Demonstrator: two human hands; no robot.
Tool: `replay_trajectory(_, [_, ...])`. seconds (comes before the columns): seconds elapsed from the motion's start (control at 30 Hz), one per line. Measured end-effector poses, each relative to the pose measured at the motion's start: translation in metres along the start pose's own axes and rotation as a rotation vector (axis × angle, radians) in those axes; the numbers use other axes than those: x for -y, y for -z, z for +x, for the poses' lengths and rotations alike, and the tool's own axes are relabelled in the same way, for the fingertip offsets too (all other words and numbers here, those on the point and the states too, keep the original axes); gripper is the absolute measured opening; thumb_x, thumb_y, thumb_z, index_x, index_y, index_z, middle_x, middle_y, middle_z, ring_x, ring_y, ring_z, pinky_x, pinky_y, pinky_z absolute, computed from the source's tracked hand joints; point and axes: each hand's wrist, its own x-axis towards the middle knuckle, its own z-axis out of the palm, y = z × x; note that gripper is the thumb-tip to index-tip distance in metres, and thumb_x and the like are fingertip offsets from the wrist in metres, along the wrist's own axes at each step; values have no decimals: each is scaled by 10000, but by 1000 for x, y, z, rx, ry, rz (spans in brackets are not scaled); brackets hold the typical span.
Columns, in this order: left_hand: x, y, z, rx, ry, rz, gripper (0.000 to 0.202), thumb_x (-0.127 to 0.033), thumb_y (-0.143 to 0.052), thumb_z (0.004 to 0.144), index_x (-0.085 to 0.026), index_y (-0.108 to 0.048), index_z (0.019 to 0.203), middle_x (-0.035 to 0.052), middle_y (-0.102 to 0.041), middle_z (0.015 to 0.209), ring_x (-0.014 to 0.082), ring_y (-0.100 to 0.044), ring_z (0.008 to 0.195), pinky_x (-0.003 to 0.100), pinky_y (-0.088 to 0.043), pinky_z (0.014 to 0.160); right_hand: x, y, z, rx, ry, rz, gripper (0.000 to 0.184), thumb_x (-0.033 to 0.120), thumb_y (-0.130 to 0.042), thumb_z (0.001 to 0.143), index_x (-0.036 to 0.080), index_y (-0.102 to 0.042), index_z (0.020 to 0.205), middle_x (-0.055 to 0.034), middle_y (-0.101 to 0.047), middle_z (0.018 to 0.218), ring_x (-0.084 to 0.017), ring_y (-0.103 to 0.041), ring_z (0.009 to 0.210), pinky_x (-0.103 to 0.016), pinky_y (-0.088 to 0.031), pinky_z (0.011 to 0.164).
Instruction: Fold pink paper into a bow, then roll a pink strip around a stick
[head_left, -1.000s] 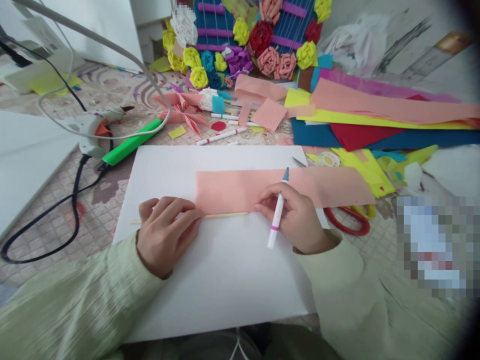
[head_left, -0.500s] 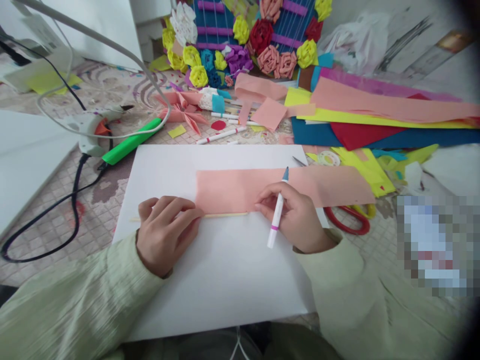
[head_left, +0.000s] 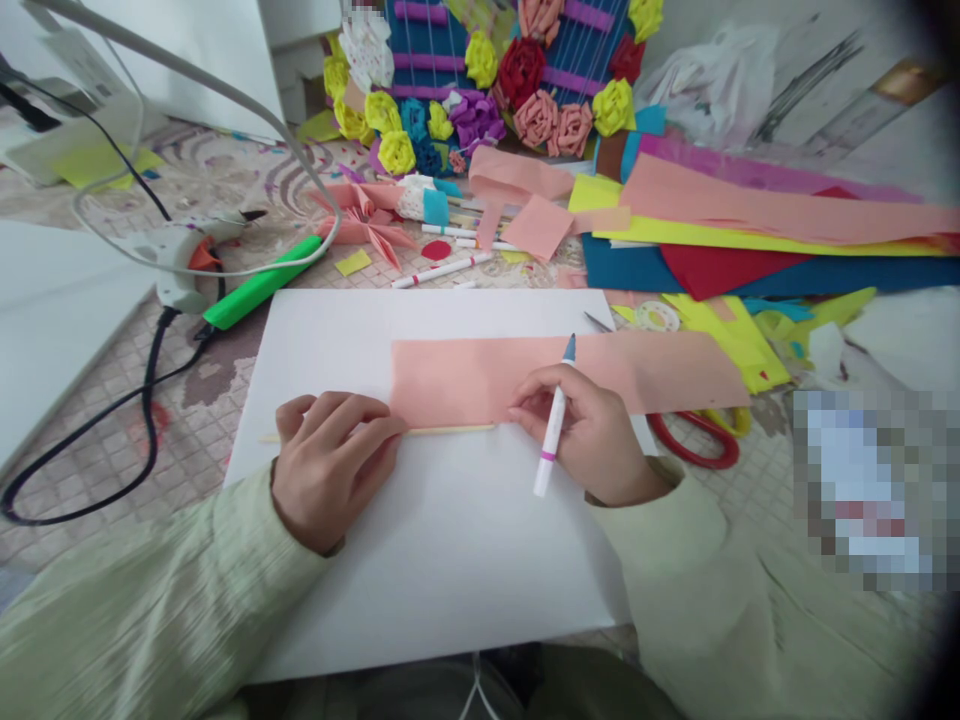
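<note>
A strip of salmon-pink paper [head_left: 457, 382] lies flat across a white board [head_left: 450, 560]. Along the strip's lower left edge runs a thin wooden stick [head_left: 450, 430]. My left hand [head_left: 334, 465] is closed over the stick at the strip's lower left corner, fingertips together on it. My right hand [head_left: 592, 435] holds a white marker [head_left: 553, 430], its blue tip uncapped and pointing up and away. The thumb and fingertip of that hand touch the strip's lower edge near the stick's right end.
Red-handled scissors [head_left: 697, 440] lie partly under the strip at right. A glue gun [head_left: 184, 260] with looping cables and a green cutter-like tool [head_left: 262, 283] are at left. Coloured paper sheets [head_left: 765, 205], markers and paper-flower decorations [head_left: 555, 125] fill the back.
</note>
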Motion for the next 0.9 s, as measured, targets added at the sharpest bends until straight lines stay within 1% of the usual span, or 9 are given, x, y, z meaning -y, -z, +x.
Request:
replay_trajectory(0.1, [0, 0, 0, 12, 2, -4, 102, -203, -464, 790, -255, -529, 849, 10, -583, 822, 192, -510, 786, 390, -344, 722, 0, 0, 0, 1, 0, 3, 135, 118, -556, 700, 209, -523, 794, -1, -564, 775, -116, -542, 682, -259, -458, 648])
replay_trajectory(0.33, [1, 0, 0, -6, -21, -4, 96, -201, -478, 782, -243, -537, 844, 14, -587, 810, 194, -513, 772, 380, -342, 703, 0, 0, 0, -5, 3, 9, 135, 116, -560, 697, 206, -526, 792, 2, -564, 772, -112, -540, 678, -255, -456, 642])
replay_trajectory(0.5, [0, 0, -1, -10, -9, -10, 96, -196, -476, 785, -242, -542, 837, 13, -588, 809, 191, -509, 771, 378, -334, 708, 0, -1, 0, -5, 2, 40, 140, 106, -569, 688, 196, -531, 788, 1, -562, 773, -110, -536, 685, -252, -450, 651])
replay_trajectory(0.6, [0, -1, -1, -16, 4, -21, 97, -203, -472, 789, -247, -547, 831, 11, -588, 806, 189, -509, 773, 375, -329, 714, 1, -2, 0, -52, -13, 156, 159, 156, -556, 717, 206, -516, 863, -12, -570, 822, -125, -541, 727, -277, -450, 672])
replay_trajectory(0.67, [-1, -2, -1, -21, 13, -25, 99, -206, -469, 791, -250, -552, 822, 8, -590, 802, 187, -511, 770, 375, -322, 717, 2, -2, 1, -131, -29, 257, 165, 220, -494, 776, 217, -496, 942, -15, -581, 813, -128, -542, 723, -291, -445, 673])
replay_trajectory(0.73, [-1, -2, -1, -27, 14, -26, 101, -207, -467, 792, -251, -557, 810, 4, -591, 795, 183, -513, 764, 373, -315, 716, 6, 0, 4, -189, -70, 342, 210, 286, -400, 829, 222, -495, 1006, -6, -576, 725, -121, -531, 651, -278, -435, 607])
replay_trajectory(0.8, [0, -2, 0, -31, 10, -27, 104, -203, -468, 791, -249, -561, 806, 2, -592, 796, 178, -513, 763, 369, -311, 716, 11, 3, 8, -230, -118, 413, 296, 352, -335, 845, 217, -529, 1023, 4, -526, 625, -111, -491, 563, -248, -397, 492])
replay_trajectory(0.83, [0, -2, 0, -32, 6, -28, 106, -200, -469, 790, -248, -562, 805, 1, -593, 796, 176, -513, 763, 366, -309, 715, 15, 5, 10, -242, -138, 443, 328, 379, -329, 839, 213, -553, 1011, 4, -500, 606, -107, -472, 537, -236, -369, 445])
replay_trajectory(0.9, [1, -2, -1, -26, -7, -33, 107, -194, -471, 787, -245, -565, 803, 1, -594, 802, 172, -513, 765, 360, -309, 711, 24, 5, 15, -245, -181, 494, 333, 391, -351, 824, 210, -575, 991, 2, -484, 610, -102, -464, 528, -222, -348, 412])
